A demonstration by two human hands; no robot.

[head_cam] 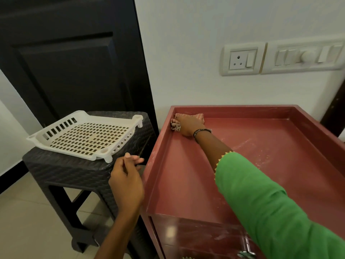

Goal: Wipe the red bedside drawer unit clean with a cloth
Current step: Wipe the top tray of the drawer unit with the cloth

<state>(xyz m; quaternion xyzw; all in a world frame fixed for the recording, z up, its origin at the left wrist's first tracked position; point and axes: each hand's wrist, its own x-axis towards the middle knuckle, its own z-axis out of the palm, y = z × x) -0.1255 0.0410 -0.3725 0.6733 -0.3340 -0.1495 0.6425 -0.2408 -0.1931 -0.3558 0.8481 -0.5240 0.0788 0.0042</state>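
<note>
The red drawer unit (pixel 186 184) stands against the white wall, its top a shallow tray with raised rims. White dusty streaks mark the tray floor toward the right. My right hand (pixel 188 125) reaches into the far left corner of the tray and grips a bunched pink striped cloth (pixel 176 125), pressing it against the floor and rim there. My left hand (pixel 127 176) hovers at the unit's left rim, fingers loosely curled, holding nothing. A drawer front with a metal handle (pixel 246 249) shows below the tray.
A dark woven plastic stool (pixel 65 169) stands just left of the unit, carrying a white perforated plastic tray (pixel 87 135). A dark door (pixel 71 62) is behind it. A socket and switch panel (pixel 280 57) sits on the wall above the unit. Beige tile floor lies below.
</note>
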